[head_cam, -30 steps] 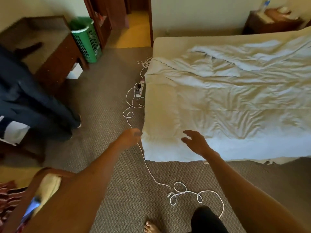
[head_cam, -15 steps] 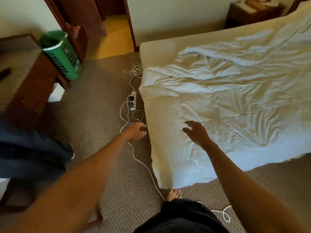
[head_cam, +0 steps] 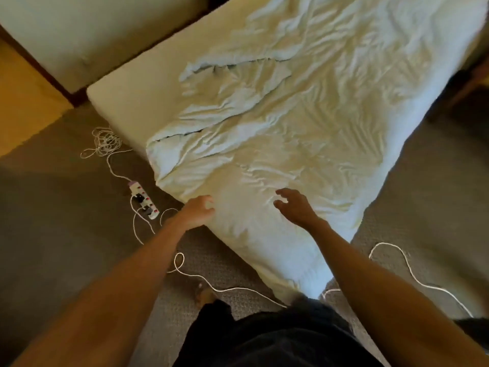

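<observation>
A crumpled white duvet [head_cam: 304,123] lies spread over a mattress [head_cam: 137,83], with one corner hanging down toward me. My left hand [head_cam: 197,211] hovers at the duvet's left edge, fingers loosely curled and holding nothing. My right hand [head_cam: 295,206] hangs just above the duvet's near part, fingers spread and bent, nothing in its grasp. Whether either hand touches the fabric I cannot tell.
A white power strip [head_cam: 144,200] with plugs lies on the brown carpet left of the bed. White cable [head_cam: 219,288] loops across the floor near my bare foot [head_cam: 205,295] and to the right. A wall and a yellow floor strip are at the top left.
I have stepped closer and turned, so the bed's corner now points at me. Both hands moved forward over the duvet's near part; the left went from beside the bed to its edge.
</observation>
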{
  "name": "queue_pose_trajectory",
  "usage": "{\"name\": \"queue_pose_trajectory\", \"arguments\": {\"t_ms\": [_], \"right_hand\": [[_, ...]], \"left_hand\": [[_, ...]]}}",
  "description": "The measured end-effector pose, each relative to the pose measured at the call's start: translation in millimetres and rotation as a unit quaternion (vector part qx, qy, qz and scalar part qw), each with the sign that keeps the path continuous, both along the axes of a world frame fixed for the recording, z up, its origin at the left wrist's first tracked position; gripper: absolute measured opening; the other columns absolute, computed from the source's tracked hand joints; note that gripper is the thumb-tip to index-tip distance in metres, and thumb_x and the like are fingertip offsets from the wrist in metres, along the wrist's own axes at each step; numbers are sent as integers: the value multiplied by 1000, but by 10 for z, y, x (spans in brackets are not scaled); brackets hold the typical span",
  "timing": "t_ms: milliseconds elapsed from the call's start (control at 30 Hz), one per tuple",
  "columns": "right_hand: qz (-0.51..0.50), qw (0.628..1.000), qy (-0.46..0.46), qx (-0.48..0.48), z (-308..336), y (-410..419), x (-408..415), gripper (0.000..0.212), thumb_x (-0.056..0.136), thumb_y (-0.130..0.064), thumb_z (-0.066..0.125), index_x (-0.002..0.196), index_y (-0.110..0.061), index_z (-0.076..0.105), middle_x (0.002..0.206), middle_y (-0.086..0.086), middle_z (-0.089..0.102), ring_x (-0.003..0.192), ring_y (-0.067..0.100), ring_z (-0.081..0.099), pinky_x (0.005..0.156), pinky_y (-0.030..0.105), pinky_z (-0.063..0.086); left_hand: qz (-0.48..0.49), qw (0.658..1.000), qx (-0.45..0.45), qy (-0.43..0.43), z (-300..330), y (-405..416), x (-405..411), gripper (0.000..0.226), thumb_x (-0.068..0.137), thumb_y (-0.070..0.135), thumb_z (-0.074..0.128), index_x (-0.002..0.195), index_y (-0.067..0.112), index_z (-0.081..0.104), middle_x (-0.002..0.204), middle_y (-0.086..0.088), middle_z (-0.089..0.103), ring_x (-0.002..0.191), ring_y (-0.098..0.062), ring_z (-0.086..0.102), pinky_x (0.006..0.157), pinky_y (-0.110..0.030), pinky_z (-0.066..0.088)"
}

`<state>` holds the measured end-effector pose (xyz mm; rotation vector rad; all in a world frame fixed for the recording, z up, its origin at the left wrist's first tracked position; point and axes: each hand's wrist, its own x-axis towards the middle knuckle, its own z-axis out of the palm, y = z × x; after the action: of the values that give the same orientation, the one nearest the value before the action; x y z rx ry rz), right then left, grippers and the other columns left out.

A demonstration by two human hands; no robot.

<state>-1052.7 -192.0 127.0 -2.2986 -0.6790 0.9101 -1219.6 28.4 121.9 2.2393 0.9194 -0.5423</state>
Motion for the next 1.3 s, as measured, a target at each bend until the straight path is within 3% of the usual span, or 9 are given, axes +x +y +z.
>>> {"name": "queue_pose_trajectory", "arguments": {"t_ms": [233, 367, 567, 733, 900, 1067, 1167, 1233, 1300], "right_hand": [[-154, 986, 26, -56, -84, 313, -324, 44, 96, -22, 58, 137, -10, 54, 145, 12, 50, 126, 29, 52, 101, 31, 37], [-217, 974, 22, -60, -285, 484, -266, 43, 95, -20, 59, 137, -11, 55, 146, 11, 49, 130, 28, 49, 106, 33, 36], [-280, 958, 25, -60, -868, 855, 80, 43, 94, -20, 58, 137, -15, 55, 140, 10, 56, 128, 29, 52, 107, 36, 38], [-294, 951, 61, -74, -1343, 1181, 358, 43, 97, -21, 54, 139, -15, 51, 137, 10, 57, 127, 27, 52, 103, 34, 39], [-326, 945, -25, -7, -1798, 1491, 920, 41, 96, -10, 50, 137, -10, 53, 144, 8, 52, 132, 24, 49, 110, 35, 38], [-378, 911, -161, 39, -2435, 2009, 1896, 49, 92, 1, 43, 140, -7, 49, 150, 10, 44, 140, 24, 41, 109, 37, 41], [-319, 931, -177, -25, -2874, 2101, 2294, 56, 95, -8, 40, 150, -14, 36, 160, 9, 25, 150, 25, 17, 120, 42, 22], [-150, 956, -228, -108, -3177, 1831, 2341, 54, 100, -31, 32, 153, -29, 29, 163, 4, 18, 151, 24, 11, 122, 46, 13], [-55, 940, -269, -201, -3321, 1293, 2456, 54, 100, -52, 22, 153, -42, 20, 164, -1, 15, 151, 23, 11, 120, 48, 11]], "left_hand": [[-173, 984, -38, 3, -107, 693, 596, 36, 97, 24, 54, 132, 19, 54, 132, -7, 57, 95, -17, 56, 81, -25, 37], [-236, 970, -57, 14, -343, 846, 907, 37, 98, 26, 54, 134, 19, 52, 137, -11, 53, 117, -26, 56, 86, -25, 36], [-268, 961, -51, 41, -923, 1179, 1506, 42, 99, 24, 51, 140, 19, 47, 145, -12, 45, 120, -28, 54, 89, -29, 40], [-294, 955, -13, 43, -1423, 1430, 1982, 48, 95, 20, 49, 143, 19, 44, 146, -10, 47, 130, -31, 47, 103, -38, 42], [-317, 948, 4, -22, -1893, 1554, 2689, 51, 96, 13, 46, 146, 7, 38, 148, -17, 41, 134, -34, 43, 107, -43, 38], [-323, 932, 6, -167, -2446, 1314, 3807, 51, 101, 11, 36, 151, 5, 28, 158, -15, 28, 146, -27, 27, 118, -40, 25], [-408, 883, 17, -229, -2889, 1276, 4180, 54, 100, 25, 32, 149, 2, 32, 156, -17, 32, 146, -29, 27, 119, -44, 23], [-548, 797, 88, -237, -3185, 1602, 4270, 62, 97, 42, 32, 149, 8, 36, 156, -13, 32, 146, -29, 26, 119, -47, 20], [-603, 737, 169, -255, -3406, 2156, 4482, 68, 95, 53, 33, 149, 12, 37, 157, -11, 31, 146, -29, 25, 119, -46, 16]]}}
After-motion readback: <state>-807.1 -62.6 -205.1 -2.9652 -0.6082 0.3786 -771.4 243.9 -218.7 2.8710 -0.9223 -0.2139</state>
